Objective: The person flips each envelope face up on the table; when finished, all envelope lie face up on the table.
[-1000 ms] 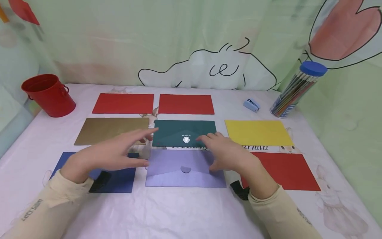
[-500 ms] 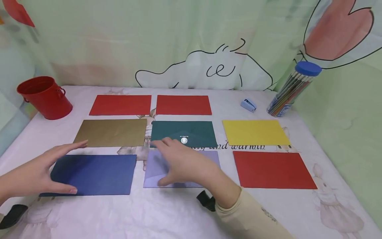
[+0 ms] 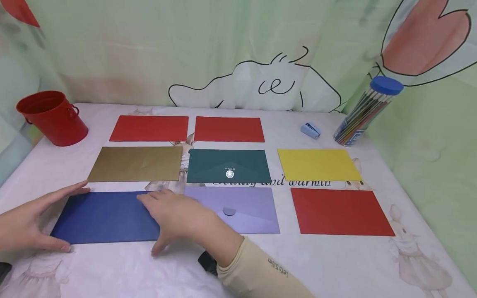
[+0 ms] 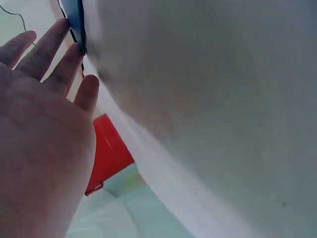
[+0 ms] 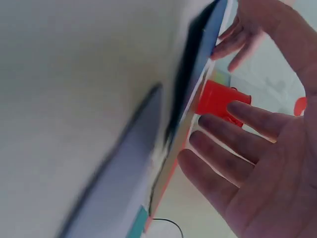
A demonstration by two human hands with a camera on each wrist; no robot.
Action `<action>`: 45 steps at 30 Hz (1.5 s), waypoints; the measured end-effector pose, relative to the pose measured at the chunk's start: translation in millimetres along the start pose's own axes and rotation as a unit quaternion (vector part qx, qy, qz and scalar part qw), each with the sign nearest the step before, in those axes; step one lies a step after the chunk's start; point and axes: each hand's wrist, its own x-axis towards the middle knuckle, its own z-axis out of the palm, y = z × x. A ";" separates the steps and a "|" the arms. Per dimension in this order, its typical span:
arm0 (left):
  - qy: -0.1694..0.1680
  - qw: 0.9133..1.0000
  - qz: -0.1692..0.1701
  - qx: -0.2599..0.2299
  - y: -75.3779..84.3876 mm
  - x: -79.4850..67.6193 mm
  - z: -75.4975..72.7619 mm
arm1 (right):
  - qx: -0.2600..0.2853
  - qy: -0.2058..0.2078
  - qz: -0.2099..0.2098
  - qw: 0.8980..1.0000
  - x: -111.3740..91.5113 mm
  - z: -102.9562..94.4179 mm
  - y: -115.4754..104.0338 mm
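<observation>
A flat blue envelope (image 3: 104, 219) lies in the front left of the head view. My left hand (image 3: 35, 223) is at its left end, thumb and fingers spread apart around the two corners. Over its right end reaches my right hand (image 3: 175, 215), also with spread fingers, hiding that edge. In the left wrist view, the left fingertips (image 4: 61, 24) meet the blue edge. The right palm and straight fingers face the right wrist camera, and no object lies in them. Just to the right is a purple envelope (image 3: 253, 211) with a round tab, partly behind the right forearm.
Behind lie a gold envelope (image 3: 136, 164), a green one with a white seal (image 3: 230, 174) and a yellow envelope (image 3: 319, 164). Red envelopes (image 3: 149, 128) lie at the back and front right. A red bucket (image 3: 54, 120), blue stapler (image 3: 310, 130) and pencil jar (image 3: 367, 114) stand farther back.
Both hands have moved left from around the purple envelope to the ends of the blue envelope. The left hand got there first; the right hand followed. The envelopes keep their layout.
</observation>
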 end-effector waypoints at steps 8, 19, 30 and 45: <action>-0.009 1.000 0.000 0.005 3.1 1.0 0.0 | -0.007 0.003 0.015 1.000 4.0 8.6 0.8; -0.008 0.997 -0.059 0.043 2.8 -2.9 -3.3 | 0.076 0.010 -0.014 0.997 4.9 7.3 5.4; 0.116 0.993 -0.005 -0.010 14.8 -7.8 -14.4 | 0.193 0.044 -0.067 0.978 -1.9 -3.9 14.0; 0.285 0.957 -0.050 0.023 30.8 12.1 -11.3 | 0.156 0.257 -0.106 0.948 3.8 -1.8 20.7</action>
